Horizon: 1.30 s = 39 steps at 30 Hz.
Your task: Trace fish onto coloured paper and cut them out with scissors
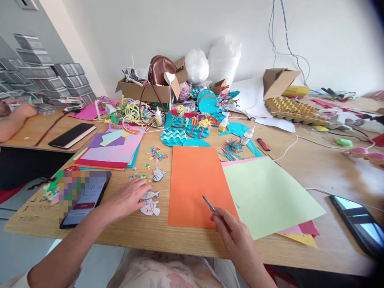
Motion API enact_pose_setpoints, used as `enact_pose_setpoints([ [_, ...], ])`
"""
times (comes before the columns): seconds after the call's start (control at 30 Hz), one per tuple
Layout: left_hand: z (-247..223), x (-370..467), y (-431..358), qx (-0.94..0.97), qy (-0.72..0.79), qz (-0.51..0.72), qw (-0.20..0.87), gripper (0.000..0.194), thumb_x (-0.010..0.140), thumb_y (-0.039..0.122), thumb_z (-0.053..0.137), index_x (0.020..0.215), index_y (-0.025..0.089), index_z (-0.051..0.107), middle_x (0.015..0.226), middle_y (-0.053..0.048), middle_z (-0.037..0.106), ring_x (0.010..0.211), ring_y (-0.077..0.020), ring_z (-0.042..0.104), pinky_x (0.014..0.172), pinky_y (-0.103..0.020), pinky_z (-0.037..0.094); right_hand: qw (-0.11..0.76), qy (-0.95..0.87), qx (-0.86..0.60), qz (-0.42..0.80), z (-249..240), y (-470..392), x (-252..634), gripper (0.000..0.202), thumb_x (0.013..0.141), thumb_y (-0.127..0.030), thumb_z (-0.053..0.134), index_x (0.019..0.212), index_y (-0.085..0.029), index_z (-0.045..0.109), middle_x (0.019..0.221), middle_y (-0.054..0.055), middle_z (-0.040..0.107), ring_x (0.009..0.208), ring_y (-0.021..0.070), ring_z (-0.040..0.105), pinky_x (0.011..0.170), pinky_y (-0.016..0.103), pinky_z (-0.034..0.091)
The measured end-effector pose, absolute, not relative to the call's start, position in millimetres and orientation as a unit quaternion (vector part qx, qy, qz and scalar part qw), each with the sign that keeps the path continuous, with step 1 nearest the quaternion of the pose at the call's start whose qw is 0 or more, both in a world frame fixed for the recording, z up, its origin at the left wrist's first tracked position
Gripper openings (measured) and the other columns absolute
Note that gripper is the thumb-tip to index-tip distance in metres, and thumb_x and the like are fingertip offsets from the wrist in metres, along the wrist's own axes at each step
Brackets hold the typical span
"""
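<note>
An orange sheet (198, 184) lies in front of me, its right edge beside a pale green sheet (270, 192). My right hand (231, 230) holds a pen (209, 204) over the lower right part of the orange sheet, its tip pointing up and left. To the left, my left hand (132, 196) rests at a white fish cutout (150, 195), its fingertips over the left end; whether it grips the cutout is hidden. Another white cutout (150, 208) lies just below, and a grey fish cutout (159, 174) lies above. Small coloured paper dots (139, 176) are scattered near my fingers.
A tablet (87, 200) lies left, a phone (357, 220) right. Coloured sheets (111, 154) are stacked at the left. Behind are blue paper crafts (174, 137), glue bottles (246, 136), a cardboard box (135, 91) and an egg tray (294, 110). Another person's hand (26, 110) is far left.
</note>
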State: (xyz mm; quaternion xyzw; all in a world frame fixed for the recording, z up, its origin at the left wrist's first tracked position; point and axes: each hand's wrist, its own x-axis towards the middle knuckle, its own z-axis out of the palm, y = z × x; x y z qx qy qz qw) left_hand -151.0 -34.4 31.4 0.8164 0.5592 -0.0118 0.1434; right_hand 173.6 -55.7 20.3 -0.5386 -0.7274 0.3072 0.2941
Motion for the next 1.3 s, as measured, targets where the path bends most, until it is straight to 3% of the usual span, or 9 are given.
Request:
enact_pose_setpoints([
  [0.4, 32.4, -141.7, -31.5, 0.805, 0.57, 0.01, 0.164, 0.017, 0.068, 0.006, 0.049, 0.078, 0.019, 0.053, 0.092, -0.006, 0.058, 0.093, -0.0232, 0.053, 0.086, -0.038, 0.041, 0.287, -0.726, -0.536, 0.321, 18.7, -58.9, 174.1, 0.028, 0.09, -0.034, 0.037, 0.089, -0.02, 0.06, 0.072, 0.003, 0.067, 0.063, 0.015, 0.062, 0.055, 0.022, 0.047],
  [0.73, 52.4, -164.8, -21.7, 0.751, 0.603, 0.137, 0.233, 0.014, 0.075, 0.025, 0.05, 0.088, 0.019, 0.05, 0.089, -0.002, 0.061, 0.083, -0.0163, 0.059, 0.075, -0.029, 0.048, 0.29, -0.721, -0.546, 0.312, 9.9, -59.2, 176.1, 0.028, 0.089, -0.036, 0.039, 0.093, -0.019, 0.061, 0.077, 0.005, 0.069, 0.068, 0.0169, 0.064, 0.06, 0.024, 0.049],
  [0.9, 42.2, -165.4, -24.8, 0.749, 0.596, 0.153, 0.244, 0.016, 0.074, 0.022, 0.049, 0.089, 0.019, 0.053, 0.087, -0.002, 0.061, 0.08, -0.0151, 0.06, 0.073, -0.027, 0.049, 0.287, -0.725, -0.543, 0.311, 7.9, -59.6, 175.8, 0.028, 0.089, -0.036, 0.039, 0.093, -0.02, 0.061, 0.076, 0.005, 0.069, 0.067, 0.0168, 0.064, 0.059, 0.023, 0.049],
  [1.1, 27.0, -153.9, -29.0, 0.777, 0.571, 0.139, 0.225, 0.02, 0.071, 0.013, 0.049, 0.085, 0.02, 0.061, 0.084, -0.001, 0.055, 0.081, -0.0166, 0.056, 0.082, -0.032, 0.044, 0.271, -0.73, -0.542, 0.316, 10.5, -59.1, 174.8, 0.027, 0.09, -0.034, 0.038, 0.094, -0.019, 0.06, 0.074, 0.004, 0.068, 0.066, 0.0162, 0.063, 0.058, 0.023, 0.048],
  [1.3, 31.9, -152.6, -29.5, 0.782, 0.56, 0.158, 0.222, 0.02, 0.073, 0.01, 0.046, 0.087, 0.019, 0.057, 0.09, -0.003, 0.055, 0.085, -0.0157, 0.055, 0.075, -0.026, 0.045, 0.265, -0.733, -0.537, 0.321, 13.3, -57.8, 171.9, 0.026, 0.09, -0.034, 0.037, 0.09, -0.02, 0.059, 0.071, 0.003, 0.068, 0.061, 0.0156, 0.062, 0.054, 0.023, 0.047],
])
